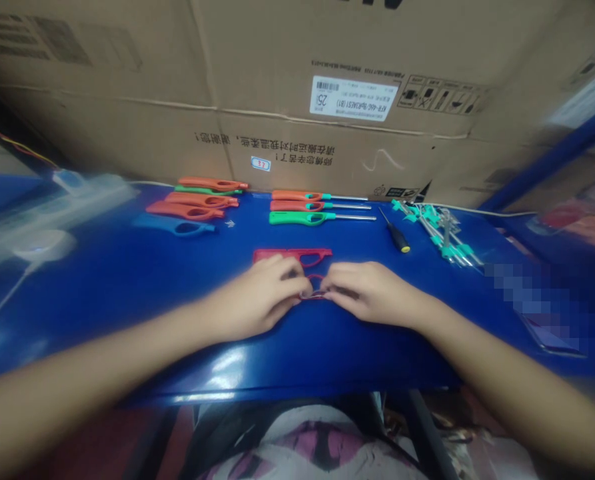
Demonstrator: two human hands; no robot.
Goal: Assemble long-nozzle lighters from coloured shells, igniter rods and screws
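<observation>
My left hand and my right hand meet near the middle of the blue table. Between them is a red plastic piece with a looped opening, pinched at its lower edge by the fingers of both hands. Much of that piece is hidden under my left fingers. Just beyond, a red lighter handle shell lies flat, its left part close to my left knuckles. Farther back are lighters with metal tubes, two orange and one green.
Several orange, green and blue handles lie back left, near a white power strip. A screwdriver and several teal-ended metal tubes are at the right. A large cardboard box stands behind the blue table.
</observation>
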